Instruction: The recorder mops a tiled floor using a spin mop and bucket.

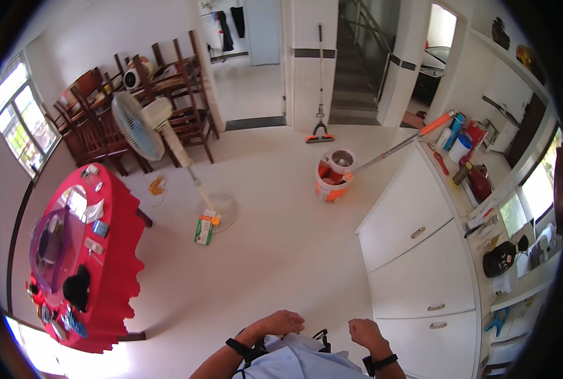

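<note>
My left hand (284, 323) is at the bottom centre, in front of my light blue shirt (293, 357), its fingers curled; whether they hold anything I cannot tell. To the right of it, my right hand (364, 331) is raised with bent fingers, near the white cabinet (419, 289). Both wrists wear black bands. Between the hands, a black cord or strap (322, 335) shows beside the shirt. Further ahead on the floor stands an orange and white spin-mop bucket (331, 184), with a mop (395, 149) leaning out of it towards the cabinet top.
A pedestal fan (167, 128) stands ahead left, a green and white box (204, 230) at its base. At left is a table with a red cloth (115, 246), behind it stacked wooden chairs (186, 94). A sponge mop (320, 137) leans on a pillar. Bottles and jars crowd the cabinet top.
</note>
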Demonstrator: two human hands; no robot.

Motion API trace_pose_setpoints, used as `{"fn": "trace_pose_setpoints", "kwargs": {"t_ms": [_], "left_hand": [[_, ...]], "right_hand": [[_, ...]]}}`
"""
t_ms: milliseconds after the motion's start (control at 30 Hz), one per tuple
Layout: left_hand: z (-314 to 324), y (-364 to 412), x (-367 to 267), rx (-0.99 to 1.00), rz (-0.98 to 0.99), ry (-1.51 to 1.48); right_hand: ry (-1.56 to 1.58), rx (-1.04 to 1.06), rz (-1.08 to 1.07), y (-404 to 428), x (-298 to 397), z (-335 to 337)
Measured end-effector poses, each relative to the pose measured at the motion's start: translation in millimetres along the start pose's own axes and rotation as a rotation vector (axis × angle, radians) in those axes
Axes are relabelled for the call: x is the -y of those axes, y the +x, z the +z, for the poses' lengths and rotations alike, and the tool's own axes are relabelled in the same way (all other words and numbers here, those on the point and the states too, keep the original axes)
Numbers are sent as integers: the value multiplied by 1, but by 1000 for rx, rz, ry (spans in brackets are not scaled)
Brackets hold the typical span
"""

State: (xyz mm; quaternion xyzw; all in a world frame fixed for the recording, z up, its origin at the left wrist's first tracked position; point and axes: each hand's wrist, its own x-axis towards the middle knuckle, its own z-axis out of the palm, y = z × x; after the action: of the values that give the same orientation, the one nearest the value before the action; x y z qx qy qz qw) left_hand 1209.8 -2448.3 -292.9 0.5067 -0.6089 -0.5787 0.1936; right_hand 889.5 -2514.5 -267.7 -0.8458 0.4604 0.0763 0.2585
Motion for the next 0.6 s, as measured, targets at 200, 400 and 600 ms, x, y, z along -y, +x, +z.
{"fn": "trace_pose_setpoints", "kwargs": {"t_ms": [200, 400, 600], "left_hand": [[-47, 15, 7, 1, -346, -325], [-101, 27, 42, -330, -453, -919], [-166, 74, 98, -363, -467, -1160]], "right_hand": [[57, -20, 157, 12, -38, 14], [114, -25, 135, 92, -32, -13], [50, 25, 127, 199, -28, -62]]}}
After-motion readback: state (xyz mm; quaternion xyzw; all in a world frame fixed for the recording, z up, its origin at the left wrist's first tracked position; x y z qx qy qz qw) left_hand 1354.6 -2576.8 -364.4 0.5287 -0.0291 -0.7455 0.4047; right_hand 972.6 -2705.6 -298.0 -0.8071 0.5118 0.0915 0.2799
